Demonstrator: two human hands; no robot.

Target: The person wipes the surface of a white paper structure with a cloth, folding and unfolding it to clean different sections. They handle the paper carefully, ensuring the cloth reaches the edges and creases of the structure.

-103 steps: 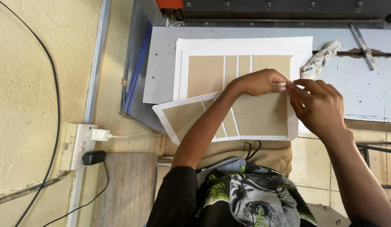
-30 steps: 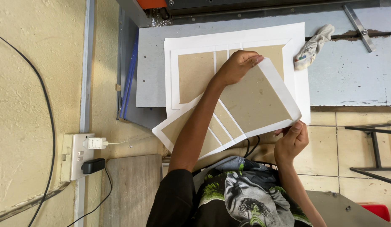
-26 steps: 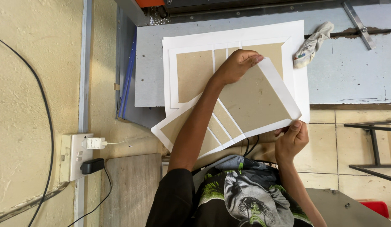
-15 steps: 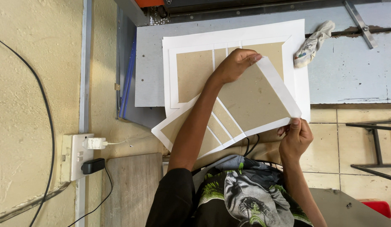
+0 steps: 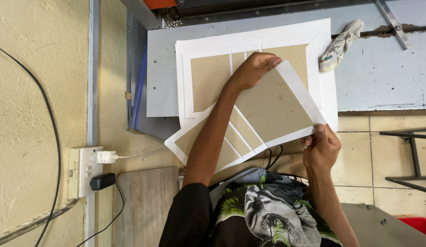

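I hold a brown board panel with white paper borders (image 5: 272,110), tilted above a matching panel set (image 5: 208,80) lying on the grey worktable (image 5: 382,73). My left hand (image 5: 254,68) pinches the lifted panel's far corner. My right hand (image 5: 320,148) grips its near corner at the white strip, over the table's front edge. The lifted piece shows a wide brown panel and narrower brown strips separated by white gaps.
A crumpled rag (image 5: 341,43) lies on the table at the right, next to a metal bar (image 5: 391,23). A wall socket with a white plug (image 5: 96,158) and a black one sits at the left. Tiled floor and a black metal frame (image 5: 409,155) are at the right.
The upper panel has been lifted and turned at an angle off the lower one. My right hand moved from the far corner down to the near corner.
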